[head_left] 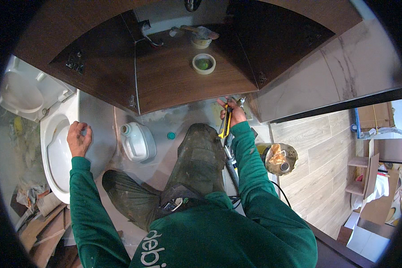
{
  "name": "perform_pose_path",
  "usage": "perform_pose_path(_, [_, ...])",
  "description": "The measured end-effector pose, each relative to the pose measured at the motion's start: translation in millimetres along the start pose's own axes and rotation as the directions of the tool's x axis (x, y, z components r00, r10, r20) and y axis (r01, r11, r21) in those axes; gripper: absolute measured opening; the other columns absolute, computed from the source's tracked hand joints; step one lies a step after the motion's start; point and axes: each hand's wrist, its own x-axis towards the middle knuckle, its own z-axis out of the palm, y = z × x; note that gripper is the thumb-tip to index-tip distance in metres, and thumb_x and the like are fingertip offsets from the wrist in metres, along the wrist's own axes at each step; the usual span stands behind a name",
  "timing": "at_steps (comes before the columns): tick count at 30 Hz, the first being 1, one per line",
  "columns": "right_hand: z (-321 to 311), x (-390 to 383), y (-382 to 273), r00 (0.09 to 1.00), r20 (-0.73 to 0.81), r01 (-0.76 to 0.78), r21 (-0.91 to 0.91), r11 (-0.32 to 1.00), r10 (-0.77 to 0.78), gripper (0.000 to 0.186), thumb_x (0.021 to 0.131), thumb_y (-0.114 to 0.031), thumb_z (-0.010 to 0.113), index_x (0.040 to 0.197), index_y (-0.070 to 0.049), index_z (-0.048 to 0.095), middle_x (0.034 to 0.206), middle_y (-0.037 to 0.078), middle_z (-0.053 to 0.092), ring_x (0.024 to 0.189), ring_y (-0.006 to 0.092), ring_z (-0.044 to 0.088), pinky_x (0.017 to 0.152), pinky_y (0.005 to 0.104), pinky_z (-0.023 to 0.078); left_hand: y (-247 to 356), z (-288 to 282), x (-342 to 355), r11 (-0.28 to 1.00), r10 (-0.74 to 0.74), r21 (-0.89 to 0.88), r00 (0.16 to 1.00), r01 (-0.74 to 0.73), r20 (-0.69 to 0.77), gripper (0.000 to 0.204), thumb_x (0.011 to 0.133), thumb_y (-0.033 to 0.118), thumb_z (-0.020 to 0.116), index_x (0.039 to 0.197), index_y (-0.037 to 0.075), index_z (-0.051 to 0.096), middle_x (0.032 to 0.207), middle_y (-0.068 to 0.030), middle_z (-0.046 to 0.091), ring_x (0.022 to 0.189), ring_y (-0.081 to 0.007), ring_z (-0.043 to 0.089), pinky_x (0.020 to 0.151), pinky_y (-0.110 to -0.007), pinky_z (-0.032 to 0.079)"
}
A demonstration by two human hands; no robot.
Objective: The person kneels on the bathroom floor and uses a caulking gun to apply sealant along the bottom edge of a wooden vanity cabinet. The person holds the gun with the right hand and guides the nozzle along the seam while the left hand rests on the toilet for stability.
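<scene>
My right hand (237,115) is closed around a yellow and black utility knife (225,123), close to the lower front edge of the brown cabinet (192,96). A small metal valve (241,101) shows just beyond its fingers. What the fingertips touch is too small to tell. My left hand (79,139) is over the right rim of the white toilet bowl (53,172). Its fingers are loosely curled, with a gap at the thumb, and I see nothing in them. Whether it rests on the rim I cannot tell.
Inside the cabinet are a tape roll (204,64) and a small tub (202,42). A white jug (137,142) and a green cap (171,136) are on the floor before me. A bucket (280,159) stands right of my arm; wood offcuts (44,228) lie at left.
</scene>
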Motion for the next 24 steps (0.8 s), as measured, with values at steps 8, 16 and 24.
perform_pose_path(8, [23.0, 12.9, 18.1, 0.993, -0.057, -0.111, -0.13, 0.985, 0.105, 0.018, 0.099, -0.014, 0.038, 0.116, -0.018, 0.042, 0.121, 0.017, 0.063, 0.06, 0.0213, 0.053, 0.053, 0.0346, 0.048, -2.3, -0.2, -0.3, 1.0, 0.011, -0.018, 1.0, -0.011, -0.011, 0.01, 0.077, 0.011, 0.066, 0.081, 0.003, 0.062, 0.077, -0.0105, 0.056, 0.075, -0.0275, 0.06, 0.069, -0.038, 0.048])
perform_pose_path(16, [51.4, 22.0, 60.0, 0.949, 0.152, -0.248, -0.184, 0.951, 0.276, 0.02, 0.102, -0.018, 0.028, 0.117, -0.015, 0.041, 0.118, 0.016, 0.065, 0.06, 0.0219, 0.056, 0.05, 0.0337, 0.049, -7.9, 3.9, -2.0, 1.0, -0.017, -0.003, 1.0, 0.017, -0.012, 0.011, 0.077, 0.013, 0.067, 0.082, 0.004, 0.063, 0.077, -0.0098, 0.056, 0.076, -0.0273, 0.06, 0.07, -0.039, 0.048])
perform_pose_path(24, [24.4, 23.6, 62.1, 0.976, -0.171, 0.17, 0.228, 0.959, -0.133, 0.022, 0.1, -0.022, 0.036, 0.112, -0.018, 0.055, 0.118, 0.01, 0.064, 0.068, 0.0256, 0.057, 0.06, 0.0404, 0.049, -10.2, 1.9, -4.7, 1.0, 0.018, -0.017, 1.0, -0.018, -0.013, 0.013, 0.077, 0.014, 0.068, 0.081, 0.003, 0.06, 0.078, -0.0118, 0.054, 0.077, -0.0296, 0.058, 0.07, -0.038, 0.047])
